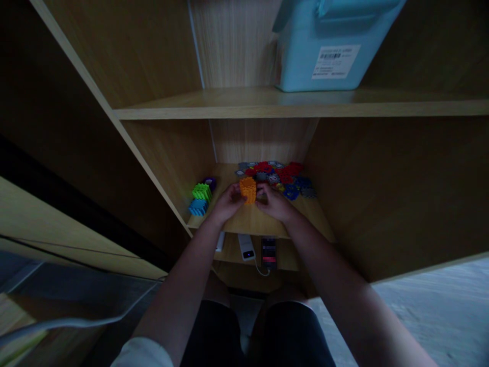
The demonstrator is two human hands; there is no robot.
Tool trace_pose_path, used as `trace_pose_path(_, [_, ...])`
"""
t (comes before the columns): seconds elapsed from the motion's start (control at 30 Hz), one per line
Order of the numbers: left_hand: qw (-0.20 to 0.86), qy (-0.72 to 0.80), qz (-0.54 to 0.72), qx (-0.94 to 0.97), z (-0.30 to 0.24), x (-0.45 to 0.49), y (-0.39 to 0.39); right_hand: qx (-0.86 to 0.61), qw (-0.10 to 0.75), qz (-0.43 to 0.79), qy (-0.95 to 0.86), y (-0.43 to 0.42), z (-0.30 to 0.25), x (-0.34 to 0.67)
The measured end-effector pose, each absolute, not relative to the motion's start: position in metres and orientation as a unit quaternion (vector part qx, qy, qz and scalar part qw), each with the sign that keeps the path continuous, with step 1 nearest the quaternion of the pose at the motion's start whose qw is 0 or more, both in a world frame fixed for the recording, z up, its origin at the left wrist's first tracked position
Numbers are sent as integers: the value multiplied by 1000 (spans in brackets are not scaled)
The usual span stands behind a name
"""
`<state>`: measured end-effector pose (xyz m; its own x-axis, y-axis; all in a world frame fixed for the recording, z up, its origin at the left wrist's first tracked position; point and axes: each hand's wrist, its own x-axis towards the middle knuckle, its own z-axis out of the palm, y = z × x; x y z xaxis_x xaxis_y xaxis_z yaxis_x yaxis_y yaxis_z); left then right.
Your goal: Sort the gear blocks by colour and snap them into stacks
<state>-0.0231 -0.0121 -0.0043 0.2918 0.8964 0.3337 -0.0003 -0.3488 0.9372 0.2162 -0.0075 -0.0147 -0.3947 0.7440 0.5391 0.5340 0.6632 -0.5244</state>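
An orange toothed cube [248, 189], built from interlocking plastic pieces, sits on a low wooden shelf [263, 219]. My left hand [228, 202] grips its left side and my right hand [274, 202] grips its right side. Behind the cube lies a heap of loose pieces [280, 177] in red, blue and grey. At the shelf's left stand a green cube [201, 191], a blue cube [197, 207] and a purple cube [210, 182].
A light blue plastic box [328, 46] with a white label rests on the upper shelf [305, 104]. Below the low shelf lie a white power bank [246, 247] and a phone [269, 253] joined by a cable. Wooden side walls close in on both sides.
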Motion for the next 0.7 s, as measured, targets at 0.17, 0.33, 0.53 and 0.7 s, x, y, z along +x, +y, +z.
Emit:
trace_pose_path(0.17, [405,367,507,666,-4,-23,-14,-390,393,139,-821,-9,-14,215])
trace_pose_path(0.33, [340,388,516,683,-5,-21,-16,-395,396,148,-816,-9,-15,215])
trace_pose_path(0.53, [270,452,470,709,-7,-20,-15,-393,395,184,-809,-13,-11,213])
trace_pose_path(0.7, [267,454,470,709,-7,-21,-15,-389,427,183,-796,-17,-7,213])
